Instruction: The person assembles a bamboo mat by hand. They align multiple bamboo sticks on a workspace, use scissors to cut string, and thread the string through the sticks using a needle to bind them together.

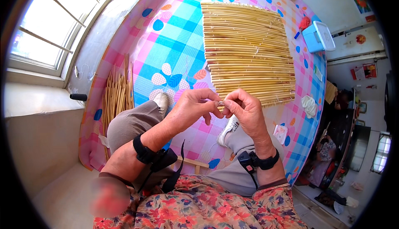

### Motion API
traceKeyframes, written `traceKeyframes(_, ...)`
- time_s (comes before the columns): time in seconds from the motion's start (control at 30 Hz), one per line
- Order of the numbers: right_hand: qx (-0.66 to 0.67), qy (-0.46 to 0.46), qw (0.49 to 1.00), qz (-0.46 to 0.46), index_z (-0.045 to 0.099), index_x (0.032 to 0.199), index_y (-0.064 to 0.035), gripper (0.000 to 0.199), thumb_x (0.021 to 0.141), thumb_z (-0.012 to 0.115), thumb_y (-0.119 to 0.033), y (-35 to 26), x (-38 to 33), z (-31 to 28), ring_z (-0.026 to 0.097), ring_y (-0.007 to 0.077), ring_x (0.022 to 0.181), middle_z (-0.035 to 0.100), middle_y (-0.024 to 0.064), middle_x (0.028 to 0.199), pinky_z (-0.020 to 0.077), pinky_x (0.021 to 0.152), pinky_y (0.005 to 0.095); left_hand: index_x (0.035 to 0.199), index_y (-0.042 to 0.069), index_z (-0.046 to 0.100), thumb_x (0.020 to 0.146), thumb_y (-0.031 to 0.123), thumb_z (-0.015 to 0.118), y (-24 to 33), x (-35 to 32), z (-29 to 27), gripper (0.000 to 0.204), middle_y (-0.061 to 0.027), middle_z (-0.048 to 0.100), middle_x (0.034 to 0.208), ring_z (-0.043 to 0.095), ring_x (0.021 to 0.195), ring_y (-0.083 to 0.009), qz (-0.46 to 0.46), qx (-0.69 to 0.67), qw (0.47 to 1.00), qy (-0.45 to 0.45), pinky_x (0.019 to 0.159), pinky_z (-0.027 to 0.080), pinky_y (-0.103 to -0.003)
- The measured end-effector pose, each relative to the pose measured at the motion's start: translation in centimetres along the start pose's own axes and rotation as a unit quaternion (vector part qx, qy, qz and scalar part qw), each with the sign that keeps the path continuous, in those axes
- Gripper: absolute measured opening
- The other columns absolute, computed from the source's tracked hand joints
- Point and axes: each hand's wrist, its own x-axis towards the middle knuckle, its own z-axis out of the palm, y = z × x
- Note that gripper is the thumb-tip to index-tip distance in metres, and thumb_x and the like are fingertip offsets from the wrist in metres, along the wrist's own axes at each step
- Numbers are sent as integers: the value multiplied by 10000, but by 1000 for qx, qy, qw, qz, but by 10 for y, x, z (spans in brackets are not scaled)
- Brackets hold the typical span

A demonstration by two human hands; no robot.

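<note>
In front of me, my left hand [194, 106] and my right hand [246, 109] meet fingertip to fingertip. A small silvery piece [221, 103] is pinched between them; it is too small to tell its kind. Thumb and forefinger are closed on each hand, and the other left fingers are loosely curled. Just beyond my hands lies a mat of yellow sticks [249, 54], tied side by side in rows. Its near edge reaches close to my right fingers. A bundle of loose sticks [117, 92] rests to the left, by my knee.
A checked, leaf-patterned sheet [170, 42] spreads under everything. At the far right stand a blue basket [312, 39] and a red ball of yarn [304, 22]. A crumpled white cloth [309, 106] and a small white packet [280, 133] lie on the right. A window [50, 25] is at the left.
</note>
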Motion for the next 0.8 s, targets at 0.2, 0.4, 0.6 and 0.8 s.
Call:
traceKeyframes(0.2, 10, 8, 1000, 6, 556, 883, -8, 95, 873, 587, -97, -1, 0, 2, 585, 71, 661, 596, 29, 751, 488, 568, 206, 931, -46, 608, 873, 51, 531, -1, 0, 1, 137, -113, 648, 783, 653, 716, -152, 14, 14, 1000, 2, 505, 513, -243)
traceKeyframes(0.4, 13, 15, 1000, 7, 558, 882, -10, 87, 875, 584, -94, 1, 1, 3, 584, 68, 653, 598, 28, 737, 491, 565, 204, 950, -56, 607, 887, 51, 524, -5, 0, -2, 150, -115, 646, 788, 652, 717, -153, 7, 18, 1000, 10, 521, 522, -246)
traceKeyframes(0.6, 33, 15, 999, 14, 567, 906, -8, 89, 870, 590, -86, 1, 1, 3, 587, 69, 664, 605, 31, 761, 500, 574, 207, 942, -52, 607, 890, 53, 525, -1, -1, 0, 143, -109, 640, 790, 645, 703, -147, 10, -3, 1000, -2, 531, 520, -242)
traceKeyframes(0.8, 25, 14, 1000, 13, 588, 934, -11, 96, 852, 603, -60, -5, 1, 5, 592, 74, 688, 611, 32, 806, 502, 581, 201, 941, -39, 610, 895, 71, 537, -2, -2, -1, 140, -84, 629, 817, 639, 742, -138, 18, -1, 1000, -6, 543, 517, -237)
